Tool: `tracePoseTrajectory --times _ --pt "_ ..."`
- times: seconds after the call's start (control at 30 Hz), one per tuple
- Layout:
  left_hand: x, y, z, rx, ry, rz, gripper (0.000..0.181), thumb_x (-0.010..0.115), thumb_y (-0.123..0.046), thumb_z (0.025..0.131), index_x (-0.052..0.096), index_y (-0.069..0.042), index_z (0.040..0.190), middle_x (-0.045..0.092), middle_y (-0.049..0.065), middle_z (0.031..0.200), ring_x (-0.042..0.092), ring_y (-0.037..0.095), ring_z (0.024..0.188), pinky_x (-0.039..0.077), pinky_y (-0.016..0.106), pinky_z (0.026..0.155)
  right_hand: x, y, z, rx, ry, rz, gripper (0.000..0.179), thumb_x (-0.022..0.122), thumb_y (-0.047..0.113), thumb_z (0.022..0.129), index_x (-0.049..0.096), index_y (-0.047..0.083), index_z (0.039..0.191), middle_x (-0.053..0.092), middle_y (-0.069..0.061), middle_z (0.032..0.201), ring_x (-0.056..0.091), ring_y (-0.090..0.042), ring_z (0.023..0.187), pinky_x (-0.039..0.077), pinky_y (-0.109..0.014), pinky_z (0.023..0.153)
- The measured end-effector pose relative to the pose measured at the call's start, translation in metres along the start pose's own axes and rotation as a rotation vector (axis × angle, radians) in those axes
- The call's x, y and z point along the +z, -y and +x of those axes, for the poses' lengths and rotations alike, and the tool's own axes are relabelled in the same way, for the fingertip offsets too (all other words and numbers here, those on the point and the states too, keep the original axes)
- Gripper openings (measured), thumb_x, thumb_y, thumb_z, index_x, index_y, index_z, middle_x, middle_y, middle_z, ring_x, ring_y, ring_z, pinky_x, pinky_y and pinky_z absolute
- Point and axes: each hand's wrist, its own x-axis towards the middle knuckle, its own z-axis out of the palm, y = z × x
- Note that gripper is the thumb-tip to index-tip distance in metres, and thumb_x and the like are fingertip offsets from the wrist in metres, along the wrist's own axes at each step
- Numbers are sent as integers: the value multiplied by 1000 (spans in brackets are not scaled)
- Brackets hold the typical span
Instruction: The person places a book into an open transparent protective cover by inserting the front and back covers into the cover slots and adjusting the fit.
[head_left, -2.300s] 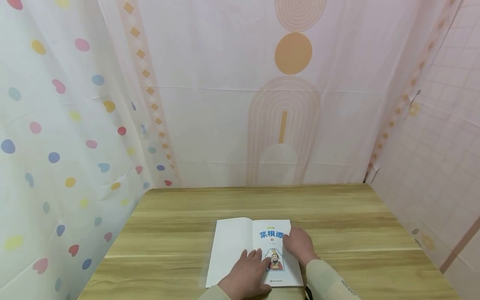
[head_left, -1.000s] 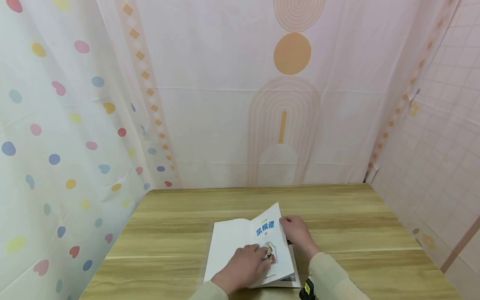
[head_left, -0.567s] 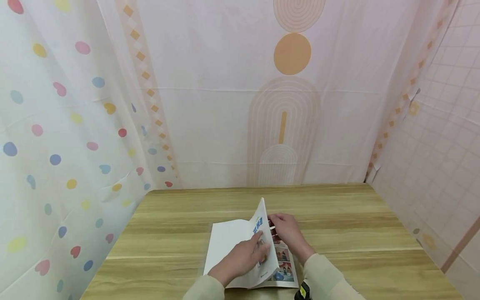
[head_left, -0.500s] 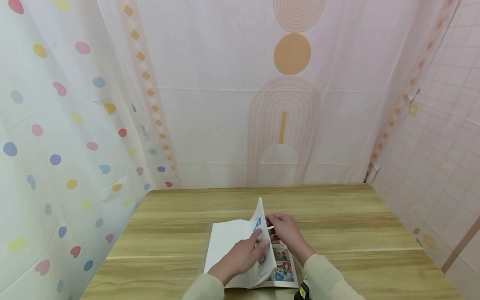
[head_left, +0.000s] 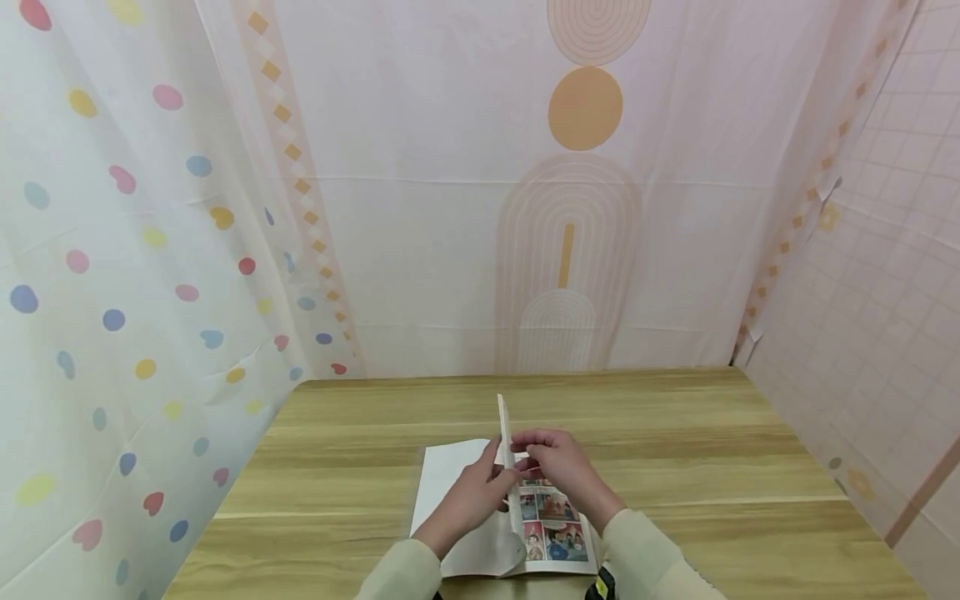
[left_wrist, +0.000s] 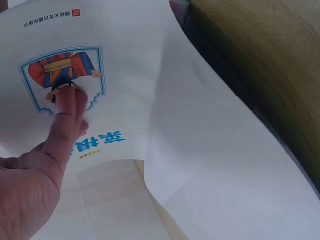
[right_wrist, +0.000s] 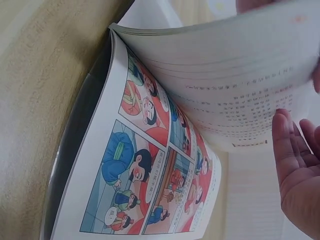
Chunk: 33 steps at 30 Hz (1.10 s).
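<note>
An open paperback comic book [head_left: 442, 487] lies on the table, its blank left side flat. A sheaf of pages [head_left: 504, 417] stands nearly upright at the middle. My left hand [head_left: 467, 500] touches the sheaf from the left, straight fingertips on the figure drawn on the title page [left_wrist: 127, 50]. On the other side, my right hand [head_left: 566, 468] has its loosely extended fingers against the printed text page [right_wrist: 210, 65]. Below it a colour comic page [head_left: 564, 542] lies uncovered. Part of the left thumb is hidden by the sheaf.
The book rests near the front of a wood-grain table [head_left: 345, 467]. Behind stands a patterned curtain [head_left: 420, 250], with a dotted one [head_left: 150, 208] at the left. A black band [head_left: 602, 583] sits at the right sleeve.
The title page with the pages behind it has lifted from lying flat on the right to nearly upright, baring comic panels. My right hand has moved left with it; the left hand's fingers have risen against it.
</note>
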Motion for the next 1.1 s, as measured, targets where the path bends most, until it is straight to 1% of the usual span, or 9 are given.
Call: tracePoseTrajectory --times 0.13,0.27,0.43,0.6,0.73,0.83,0.9,1.0,1.1 --pt "-3 0 0 51 -68 4 65 47 -14 95 24 -1 155 69 19 107 66 19 81 55 38 67 -2 -2 0 2 -14 -39 31 43 4 102 63 -7 122 66 -20 116 67 -28 90 57 -46 83" --pt "-6 3 -1 86 -96 16 63 44 -8 96 25 0 155 68 24 111 66 20 84 55 39 68 -8 -9 1 14 -122 -181 30 46 9 102 64 -4 122 66 -19 114 67 -31 92 57 -44 79" --pt "-13 7 -4 92 -105 -14 62 42 -7 96 23 1 155 65 26 117 67 21 86 55 38 69 -21 -20 2 37 -263 -341 30 49 12 102 65 -3 123 67 -17 116 65 -30 100 54 -45 84" --pt "-23 14 -9 85 -121 -84 63 41 -5 96 21 0 156 65 26 118 67 20 82 55 35 65 -30 -26 -1 50 -337 -398 32 52 12 100 63 -7 124 64 -24 121 61 -38 111 49 -53 93" --pt "-30 20 -12 84 -134 -162 63 40 -2 96 19 3 155 64 29 118 68 23 82 55 34 62 -33 -28 -2 97 -351 -393 38 54 15 100 58 -9 129 61 -26 124 57 -41 115 47 -55 96" --pt "-33 23 -14 86 -143 -213 63 39 0 95 19 4 155 64 31 117 69 27 84 55 33 62 -34 -30 -1 128 -346 -375 44 55 18 99 53 -11 134 59 -27 125 58 -39 112 47 -54 95" --pt "-35 22 -15 81 -142 -235 63 38 2 95 18 5 155 62 33 117 68 29 85 56 34 63 -34 -31 0 141 -339 -367 47 55 19 100 51 -11 136 59 -28 125 59 -38 111 48 -54 95" --pt "-36 22 -16 73 -138 -250 63 38 2 94 19 4 155 61 34 120 68 30 86 56 35 64 -34 -32 1 134 -339 -369 48 54 20 100 50 -13 135 60 -28 123 61 -35 106 49 -52 93" --pt "-37 26 -16 66 -134 -254 64 38 1 95 18 2 156 59 34 124 68 29 88 56 35 65 -33 -32 2 125 -351 -359 45 52 21 102 53 -11 134 60 -28 123 61 -35 108 49 -52 93"
